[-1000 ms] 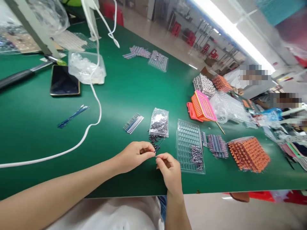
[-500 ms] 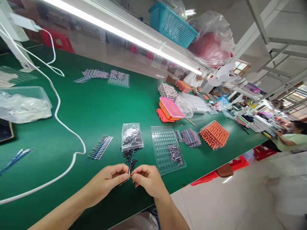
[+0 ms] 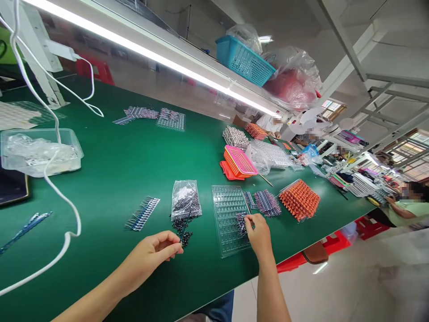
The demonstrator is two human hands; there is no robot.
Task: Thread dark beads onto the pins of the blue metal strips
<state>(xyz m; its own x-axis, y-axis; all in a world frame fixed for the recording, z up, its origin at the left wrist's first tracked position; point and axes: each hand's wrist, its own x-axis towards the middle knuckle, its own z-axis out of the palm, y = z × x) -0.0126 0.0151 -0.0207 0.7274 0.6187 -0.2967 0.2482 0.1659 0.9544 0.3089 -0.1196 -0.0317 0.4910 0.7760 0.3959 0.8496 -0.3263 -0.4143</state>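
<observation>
My left hand (image 3: 161, 250) is closed in a pinch on a thin dark blue strand (image 3: 183, 227), which rises from the fingertips over a scatter of small black beads (image 3: 186, 240). Behind those beads lies a clear plastic bag (image 3: 186, 197) with more dark beads in it. My right hand (image 3: 258, 232) reaches over a clear compartment tray (image 3: 229, 203), its fingertips closed at a bundle of thin dark-and-pink pieces (image 3: 240, 223). Whatever those fingertips hold is too small to make out. To the left rests a row of blue-and-white strands (image 3: 145, 213).
Right of the tray are bundled strands (image 3: 267, 202) and an orange stack (image 3: 299, 200). Farther back stand pink and orange baskets (image 3: 239, 162). A white cable (image 3: 69, 201) crosses the table's left side, near a plastic box (image 3: 75, 163). Other people sit along the far end.
My right hand has left the left hand and moved right, onto the bundle in the tray. My left hand stays near the beads with the strand. The view has shifted slightly.
</observation>
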